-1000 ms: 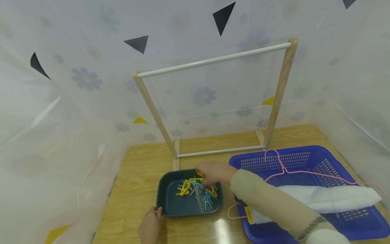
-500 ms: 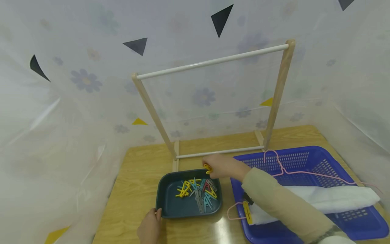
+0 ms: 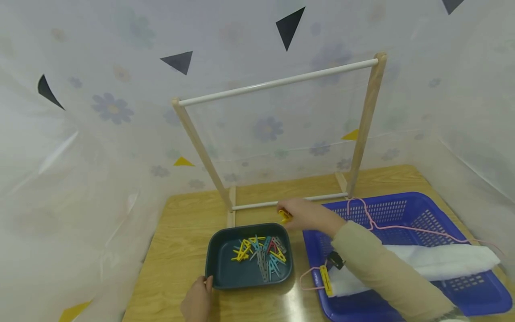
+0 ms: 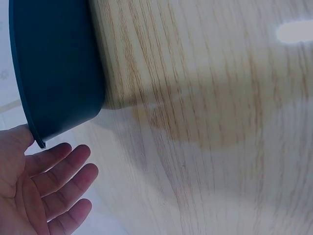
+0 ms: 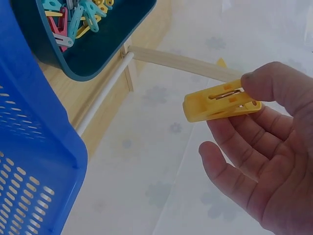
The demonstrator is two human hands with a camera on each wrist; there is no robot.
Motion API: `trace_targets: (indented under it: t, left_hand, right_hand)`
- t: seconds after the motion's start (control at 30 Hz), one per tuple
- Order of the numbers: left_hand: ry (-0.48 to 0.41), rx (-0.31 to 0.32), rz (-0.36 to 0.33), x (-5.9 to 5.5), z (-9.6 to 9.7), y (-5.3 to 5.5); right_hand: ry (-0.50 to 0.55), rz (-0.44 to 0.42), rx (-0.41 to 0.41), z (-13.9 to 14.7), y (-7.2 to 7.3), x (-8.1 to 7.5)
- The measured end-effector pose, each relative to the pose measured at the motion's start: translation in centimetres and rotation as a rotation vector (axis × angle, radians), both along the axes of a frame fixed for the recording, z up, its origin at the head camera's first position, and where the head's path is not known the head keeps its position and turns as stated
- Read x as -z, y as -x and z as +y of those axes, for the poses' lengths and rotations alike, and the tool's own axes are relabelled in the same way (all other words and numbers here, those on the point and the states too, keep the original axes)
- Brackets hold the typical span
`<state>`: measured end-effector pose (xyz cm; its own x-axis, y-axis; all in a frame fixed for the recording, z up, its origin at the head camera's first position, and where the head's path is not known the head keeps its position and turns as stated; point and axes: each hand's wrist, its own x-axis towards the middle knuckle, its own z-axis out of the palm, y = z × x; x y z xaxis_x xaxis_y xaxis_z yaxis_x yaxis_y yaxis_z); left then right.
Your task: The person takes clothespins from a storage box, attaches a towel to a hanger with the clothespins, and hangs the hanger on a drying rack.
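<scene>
My right hand [image 3: 303,215] pinches a yellow clothespin [image 5: 220,101] between thumb and fingers, just past the back right corner of a dark teal tray [image 3: 229,279]. Several yellow, blue, grey and red clothespins [image 3: 263,264] lie in that tray, mostly in its right half. At the front left corner, my left hand [image 3: 197,298] pinches the tray's rim. The left wrist view shows the thumb on one side of the rim and the index fingertip [image 4: 61,149] at the corner beneath, the other fingers spread.
A blue basket [image 3: 416,199] on the right holds a rolled white cloth [image 3: 438,261] and a pink hanger [image 3: 372,221]. A yellow clip [image 3: 326,281] sits at the cloth's left end. Behind the tray stands a wooden rack [image 3: 366,120] with white rods.
My right hand has lifted out of the tray with the yellow clothespin and moved back and to the right, past the rim. The left hand stays at the tray's corner.
</scene>
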<state>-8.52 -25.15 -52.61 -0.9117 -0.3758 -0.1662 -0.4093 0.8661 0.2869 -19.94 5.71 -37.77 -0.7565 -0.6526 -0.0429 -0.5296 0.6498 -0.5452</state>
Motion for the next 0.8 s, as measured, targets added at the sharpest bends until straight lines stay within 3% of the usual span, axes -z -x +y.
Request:
trace_targets:
  t: [0.4,0.8]
  left_hand:
    - [0.017,-0.012,-0.025,0.1,0.0,0.1]
    - [0.119,0.052,0.043,0.1,0.2,0.0]
  right_hand:
    - [0.030,0.040,-0.007,1.3,-0.2,0.4]
    - [0.025,0.056,-0.011,1.9,-0.1,0.9]
